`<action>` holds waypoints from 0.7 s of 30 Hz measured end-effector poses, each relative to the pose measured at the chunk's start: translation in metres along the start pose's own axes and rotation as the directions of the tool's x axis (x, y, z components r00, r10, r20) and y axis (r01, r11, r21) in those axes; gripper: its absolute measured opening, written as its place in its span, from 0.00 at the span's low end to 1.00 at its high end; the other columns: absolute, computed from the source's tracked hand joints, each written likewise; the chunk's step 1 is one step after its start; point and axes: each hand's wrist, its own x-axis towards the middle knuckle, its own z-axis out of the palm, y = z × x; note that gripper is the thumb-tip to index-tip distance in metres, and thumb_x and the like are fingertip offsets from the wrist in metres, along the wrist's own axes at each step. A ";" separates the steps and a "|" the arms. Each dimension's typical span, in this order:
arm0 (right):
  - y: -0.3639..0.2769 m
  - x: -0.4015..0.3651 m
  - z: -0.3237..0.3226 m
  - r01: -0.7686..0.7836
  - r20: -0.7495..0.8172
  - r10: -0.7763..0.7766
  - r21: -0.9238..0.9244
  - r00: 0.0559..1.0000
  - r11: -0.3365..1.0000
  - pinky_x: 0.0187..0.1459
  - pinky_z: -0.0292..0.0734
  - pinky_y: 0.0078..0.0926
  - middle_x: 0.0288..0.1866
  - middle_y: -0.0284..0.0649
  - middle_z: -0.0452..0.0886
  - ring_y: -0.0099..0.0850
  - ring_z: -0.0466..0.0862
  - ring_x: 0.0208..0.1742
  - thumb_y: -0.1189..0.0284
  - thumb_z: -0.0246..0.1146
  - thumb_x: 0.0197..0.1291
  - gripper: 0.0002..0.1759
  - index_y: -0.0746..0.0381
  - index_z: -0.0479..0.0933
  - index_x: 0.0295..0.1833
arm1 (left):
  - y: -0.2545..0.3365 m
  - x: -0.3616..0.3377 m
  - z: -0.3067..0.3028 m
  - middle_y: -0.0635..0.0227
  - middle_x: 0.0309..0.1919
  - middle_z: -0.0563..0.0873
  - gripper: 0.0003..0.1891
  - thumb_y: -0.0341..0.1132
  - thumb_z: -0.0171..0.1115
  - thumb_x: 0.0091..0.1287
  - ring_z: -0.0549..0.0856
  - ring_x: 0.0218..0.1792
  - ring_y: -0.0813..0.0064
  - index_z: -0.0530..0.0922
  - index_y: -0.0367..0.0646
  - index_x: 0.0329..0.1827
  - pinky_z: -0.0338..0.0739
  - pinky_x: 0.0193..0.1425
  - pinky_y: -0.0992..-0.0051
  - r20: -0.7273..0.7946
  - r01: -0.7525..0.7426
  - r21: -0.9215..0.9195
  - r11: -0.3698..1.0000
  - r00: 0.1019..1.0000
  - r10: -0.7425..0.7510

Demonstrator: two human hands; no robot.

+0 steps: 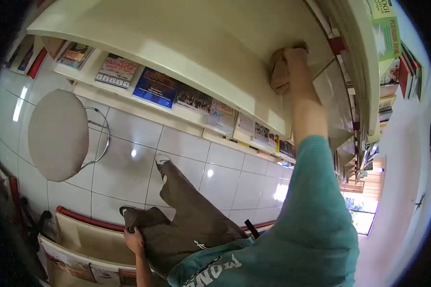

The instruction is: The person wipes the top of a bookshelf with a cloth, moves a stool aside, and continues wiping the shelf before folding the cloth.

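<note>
My right hand (pixel 296 55) is closed on a crumpled brown cloth (pixel 279 71), pressed against the cream shelf surface (pixel 201 33) at the upper right. Part of the cloth bunches out beside the fingers. Down at the lower left, my left hand (pixel 133 239) is at the knee of my brown trousers (pixel 189 201), its fingers curled on the fabric of the trouser leg.
Books and magazines (pixel 155 87) line a lower shelf beneath the cream surface. A round stool (pixel 58 135) stands on the white tiled floor (pixel 124 162) at left. More books (pixel 387 38) are at the upper right. A low display rack (pixel 88 239) is at the lower left.
</note>
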 end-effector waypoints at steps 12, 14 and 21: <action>-0.059 0.002 -0.079 -0.214 -0.318 0.213 0.032 0.924 0.976 0.56 0.65 0.43 0.59 0.54 0.68 0.43 0.70 0.58 0.57 0.49 0.61 0.33 0.72 0.60 0.62 | 0.009 0.015 -0.008 0.44 0.49 0.74 0.26 0.41 0.56 0.56 0.73 0.51 0.47 0.69 0.30 0.52 0.68 0.55 0.60 -0.018 0.065 -0.078 0.995 0.998 -0.067; -0.097 0.037 -0.068 -0.167 -0.634 0.206 0.122 0.745 0.978 0.56 0.63 0.48 0.60 0.55 0.67 0.47 0.70 0.58 0.57 0.50 0.60 0.34 0.73 0.58 0.63 | 0.009 0.017 -0.010 0.44 0.49 0.74 0.26 0.42 0.56 0.56 0.73 0.51 0.48 0.69 0.30 0.52 0.68 0.55 0.60 -0.019 0.090 -0.104 0.990 0.996 -0.092; -0.227 -0.027 -0.154 0.799 -0.949 -0.068 0.218 0.306 0.561 0.59 0.63 0.41 0.57 0.58 0.69 0.51 0.70 0.57 0.57 0.46 0.62 0.26 0.66 0.68 0.56 | 0.018 0.014 -0.019 0.48 0.48 0.74 0.26 0.43 0.57 0.55 0.74 0.50 0.50 0.70 0.32 0.52 0.68 0.54 0.61 -0.071 0.137 -0.136 0.981 0.986 -0.148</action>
